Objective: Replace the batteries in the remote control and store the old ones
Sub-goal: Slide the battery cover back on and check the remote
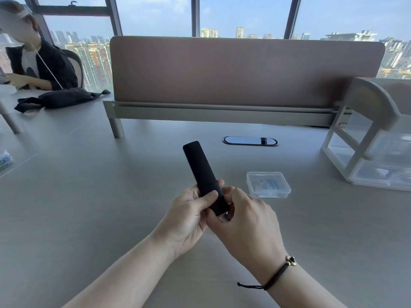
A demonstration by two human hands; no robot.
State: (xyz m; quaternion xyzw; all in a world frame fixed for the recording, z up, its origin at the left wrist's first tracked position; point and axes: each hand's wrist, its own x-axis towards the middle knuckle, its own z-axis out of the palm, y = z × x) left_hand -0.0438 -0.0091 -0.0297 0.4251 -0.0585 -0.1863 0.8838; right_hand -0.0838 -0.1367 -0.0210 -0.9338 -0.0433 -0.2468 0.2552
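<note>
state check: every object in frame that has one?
remote control: lifted off the desk, held by both hands, back cover looks shut
left hand: gripping the remote's lower end
right hand: fingers at the remote's bottom end
clear plastic box: lid closed, flat on desk
drawer unit: drawers shut

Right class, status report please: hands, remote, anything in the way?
Both hands on the remote: left hand gripping its lower body, right hand working its near end. Clear plastic box shut, on the table right of them. Nothing blocking.
</note>
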